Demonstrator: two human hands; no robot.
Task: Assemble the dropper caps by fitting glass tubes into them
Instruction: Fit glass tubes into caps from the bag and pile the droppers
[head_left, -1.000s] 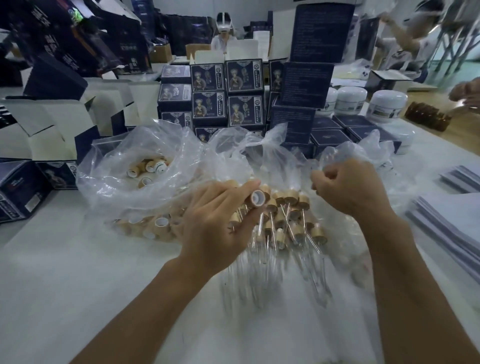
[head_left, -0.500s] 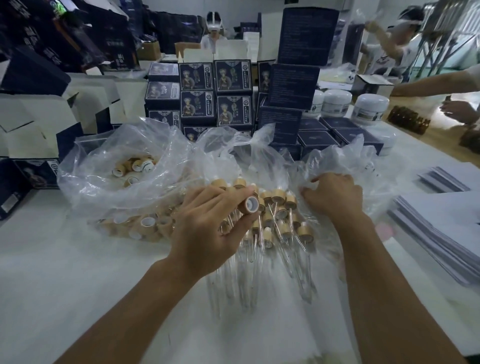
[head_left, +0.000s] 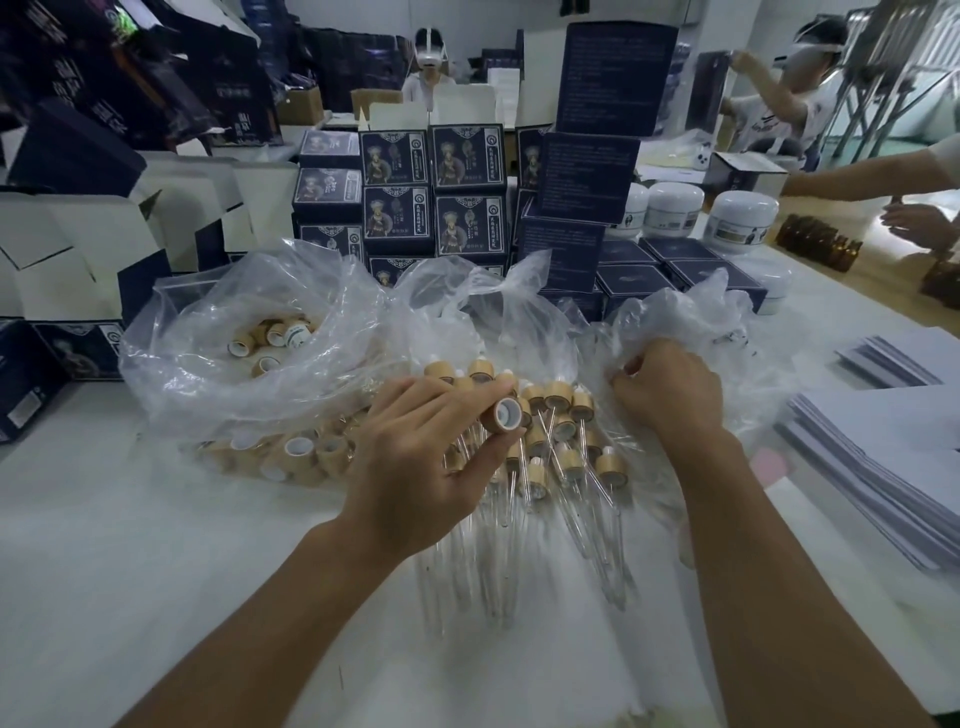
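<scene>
since a moment ago your right hand (head_left: 670, 395) has dropped from mid-air into the crumpled clear bag (head_left: 691, 332) on the right, fingers curled into the plastic; whether they have a glass tube yet, you cannot tell, the film hides it. your left hand (head_left: 415, 457) has hardly shifted.

in the head view, your left hand pinches one dropper cap (head_left: 503, 415) between thumb and fingertips, its white-lined open mouth turned up toward you and to the right, so it faces the right hand, which is the nearer one to any loose tube. the coming fit turns on that: a tube would have to arrive from the right, long axis lined up with the cap's bore.

finished droppers (head_left: 561, 452) lie just beyond and under the held cap, wood-look collars bunched together, thin clear glass stems fanning toward you on the white table (head_left: 156, 571). bare caps (head_left: 301, 457) fill the left bag (head_left: 234, 364), smooth, short cylinders.
</scene>
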